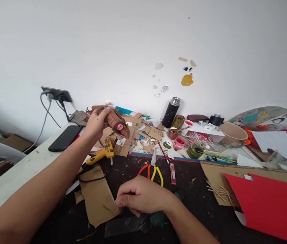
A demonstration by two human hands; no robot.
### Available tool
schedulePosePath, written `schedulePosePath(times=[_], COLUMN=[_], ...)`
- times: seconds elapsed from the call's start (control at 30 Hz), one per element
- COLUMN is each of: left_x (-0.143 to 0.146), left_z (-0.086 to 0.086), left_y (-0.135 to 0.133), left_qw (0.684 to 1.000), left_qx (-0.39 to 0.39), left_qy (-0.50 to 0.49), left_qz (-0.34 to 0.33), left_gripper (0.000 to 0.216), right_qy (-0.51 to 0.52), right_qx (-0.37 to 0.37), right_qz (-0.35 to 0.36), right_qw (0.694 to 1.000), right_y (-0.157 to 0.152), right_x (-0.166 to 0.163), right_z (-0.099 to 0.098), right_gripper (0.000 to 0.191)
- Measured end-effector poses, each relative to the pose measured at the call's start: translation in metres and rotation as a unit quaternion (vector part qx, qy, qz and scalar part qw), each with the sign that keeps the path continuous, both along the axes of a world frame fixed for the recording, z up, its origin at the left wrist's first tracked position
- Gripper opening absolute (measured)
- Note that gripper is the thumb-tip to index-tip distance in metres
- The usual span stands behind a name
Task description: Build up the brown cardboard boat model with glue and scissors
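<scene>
My left hand [97,122] is raised over the back left of the table, its fingers wrapped round a brown painted cardboard craft piece [114,121] with a pointed end and a small pink bit on it. Low in the middle, my right hand [143,196] is closed, thumb and fingertips pressed together; whether they pinch anything is hidden. Its fingertips are beside the edge of a flat cardboard strip [98,196]. Just beyond that hand lie pliers [153,166] with one orange and one yellow handle. A yellow glue gun [100,156] rests below the craft piece.
Cardboard scraps [156,133] litter the back of the table, near a black thermos [171,112]. Paint jars [179,143] stand right of them. Red card [270,203] covers the right side. A black phone [65,138] lies at left, below a wall socket [57,94] with cables.
</scene>
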State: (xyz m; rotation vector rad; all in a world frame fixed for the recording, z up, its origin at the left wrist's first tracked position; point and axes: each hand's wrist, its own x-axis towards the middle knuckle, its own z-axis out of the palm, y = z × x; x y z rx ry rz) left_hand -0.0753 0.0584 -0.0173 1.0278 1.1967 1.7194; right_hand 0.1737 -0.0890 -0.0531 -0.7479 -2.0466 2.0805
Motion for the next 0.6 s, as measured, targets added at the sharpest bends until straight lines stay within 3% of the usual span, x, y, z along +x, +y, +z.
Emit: schedulePosePath(times=[0.1, 0.2, 0.27, 0.33, 0.4, 0.5, 0.6], left_x=[-0.011, -0.020, -0.027, -0.033, -0.039, -0.041, -0.036], left_z=[0.007, 0.012, 0.016, 0.019, 0.023, 0.027, 0.024], left_y=[0.000, 0.000, 0.001, 0.001, 0.002, 0.001, 0.000], left_qw=[0.999, 0.998, 0.997, 0.996, 0.995, 0.994, 0.994], left_qx=[0.042, 0.050, 0.037, 0.027, 0.026, 0.030, 0.029], left_qy=[-0.015, -0.037, -0.059, -0.079, -0.089, -0.097, -0.098], left_qz=[-0.012, 0.001, 0.023, 0.036, 0.039, 0.044, 0.036], left_gripper=[0.042, 0.039, 0.035, 0.034, 0.035, 0.038, 0.038], right_qy=[0.035, 0.113, 0.180, 0.248, 0.279, 0.290, 0.252], right_qx=[-0.042, -0.054, -0.045, -0.036, -0.045, -0.043, 0.003], right_qz=[-0.018, -0.142, -0.278, -0.415, -0.490, -0.526, -0.504], right_qw=[0.998, 0.982, 0.943, 0.875, 0.825, 0.799, 0.826], right_y=[0.000, 0.010, 0.022, 0.036, 0.047, 0.053, 0.045], right_x=[0.002, 0.012, 0.022, 0.034, 0.044, 0.048, 0.037], right_z=[0.002, 0.006, 0.010, 0.015, 0.018, 0.017, 0.008], right_gripper=[0.052, 0.054, 0.051, 0.053, 0.052, 0.053, 0.062])
